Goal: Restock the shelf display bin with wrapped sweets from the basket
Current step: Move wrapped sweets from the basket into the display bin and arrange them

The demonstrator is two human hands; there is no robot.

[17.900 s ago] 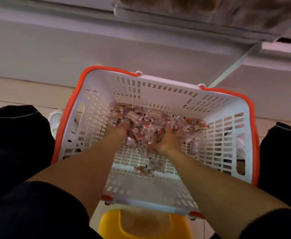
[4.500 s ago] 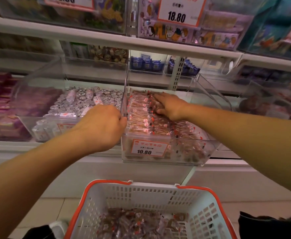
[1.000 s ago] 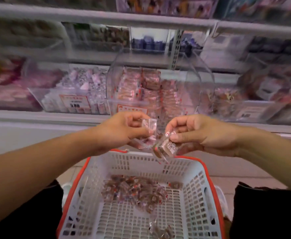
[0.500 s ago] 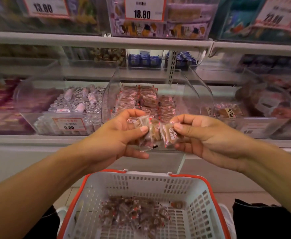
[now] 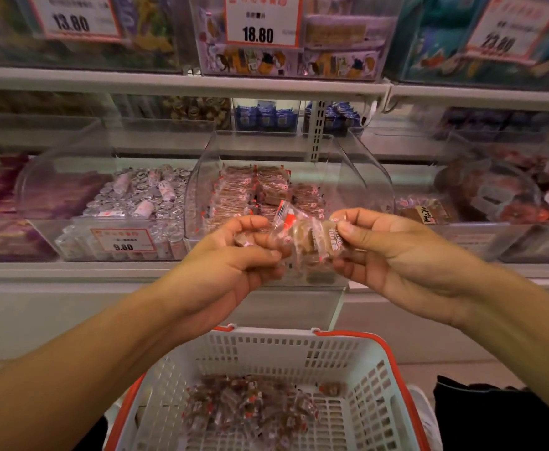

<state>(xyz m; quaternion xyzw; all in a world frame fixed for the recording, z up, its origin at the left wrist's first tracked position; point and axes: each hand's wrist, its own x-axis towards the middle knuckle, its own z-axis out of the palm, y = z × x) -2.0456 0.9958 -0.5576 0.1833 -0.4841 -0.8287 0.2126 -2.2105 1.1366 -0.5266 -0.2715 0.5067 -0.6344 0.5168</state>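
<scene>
**Sweets held between both hands before the shelf bin**

Sweets point(image 5: 302, 242) in clear wrappers with red print sit bunched at the centre of the view, held up in front of the lower face of the clear display bin point(image 5: 357, 177). The left hand point(image 5: 234, 265) grips the bunch from nine o'clock, thumb and curled fingers closed round the wrappers. The right hand point(image 5: 396, 255) pinches the other end from three o'clock, thumb on top and fingers curled beneath. One wrapper end sticks up toward twelve o'clock between the two hands.

The display bin stands at twelve o'clock of the hands, on the lower shelf. Brown wrapped sweets lie in neat rows across its left and middle parts; the right part looks bare.

At six o'clock sits the basket point(image 5: 266, 346), white slotted plastic with an orange-red rim. A loose heap of wrapped sweets point(image 5: 250, 408) lies on its floor.

At nine to ten o'clock of the display bin, just beside it, a neighbouring bin point(image 5: 71, 190) holds silver-wrapped sweets and carries a price tag point(image 5: 121, 242) reading 9.80. At twelve o'clock, on the upper shelf, a tag point(image 5: 261, 19) reads 18.80. Further bins at three o'clock are blurred.
</scene>
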